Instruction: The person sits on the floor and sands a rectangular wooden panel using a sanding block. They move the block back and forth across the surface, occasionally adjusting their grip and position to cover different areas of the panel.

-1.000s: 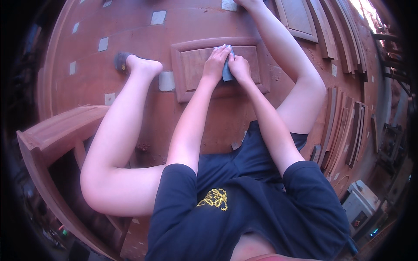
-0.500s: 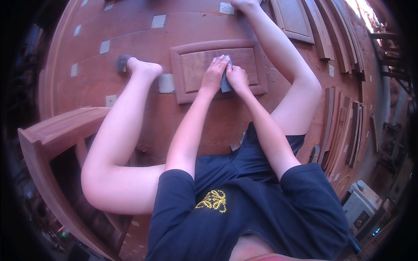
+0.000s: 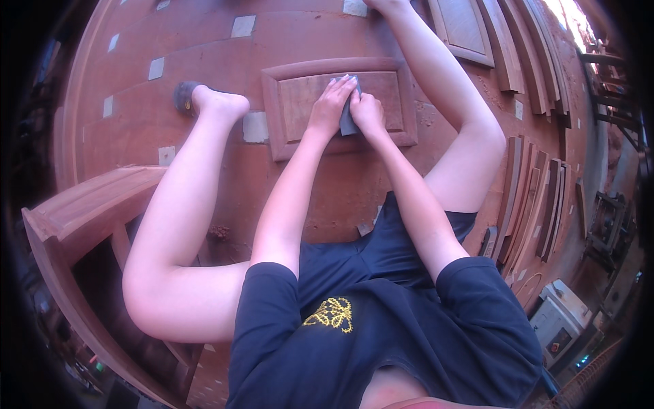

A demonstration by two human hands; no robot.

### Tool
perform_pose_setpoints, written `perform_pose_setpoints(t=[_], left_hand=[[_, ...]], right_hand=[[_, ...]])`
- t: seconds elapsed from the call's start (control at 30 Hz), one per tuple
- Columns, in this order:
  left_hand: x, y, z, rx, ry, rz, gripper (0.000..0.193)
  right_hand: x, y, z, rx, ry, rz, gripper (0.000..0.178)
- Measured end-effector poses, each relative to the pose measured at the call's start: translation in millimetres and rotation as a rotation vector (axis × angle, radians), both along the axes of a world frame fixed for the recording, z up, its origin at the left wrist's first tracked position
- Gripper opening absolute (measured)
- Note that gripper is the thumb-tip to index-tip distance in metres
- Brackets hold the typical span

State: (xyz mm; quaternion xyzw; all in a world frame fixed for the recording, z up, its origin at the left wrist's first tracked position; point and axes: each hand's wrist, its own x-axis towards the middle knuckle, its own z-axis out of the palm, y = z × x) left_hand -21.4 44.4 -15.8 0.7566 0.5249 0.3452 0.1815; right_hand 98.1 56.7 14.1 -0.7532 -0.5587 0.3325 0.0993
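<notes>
A framed wooden panel (image 3: 300, 105) with a raised centre lies on the floor between my legs. On its middle rests a grey strip that looks like folded sandpaper (image 3: 347, 124). My left hand (image 3: 332, 105) presses on its left side, fingers close together and stretched toward the far end. My right hand (image 3: 368, 112) is closed on its right side, fingers bent. The two hands almost touch, and both hide part of the strip.
A wooden frame piece (image 3: 102, 198) stands by my left leg. Another panel (image 3: 460, 27) and long boards (image 3: 507, 54) lie at the far right. Wood strips (image 3: 528, 204) and a grey box (image 3: 558, 317) are at the right. My legs flank the panel.
Both hands have slid slightly toward the panel's far edge with the sandpaper. The whole view has shifted a little; the panel appears to stay in place on the floor.
</notes>
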Motion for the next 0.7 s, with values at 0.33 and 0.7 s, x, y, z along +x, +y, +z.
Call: perform_pose_setpoints(t=[0.33,0.7], left_hand=[[-2,14,-6,-0.018,-0.015,0.047,0.041],[-2,-16,5,0.012,0.048,0.016,0.054]], right_hand=[[-3,16,-15,0.054,0.034,-0.025,0.049],[16,-1,-25,0.097,0.299,0.035,0.046]])
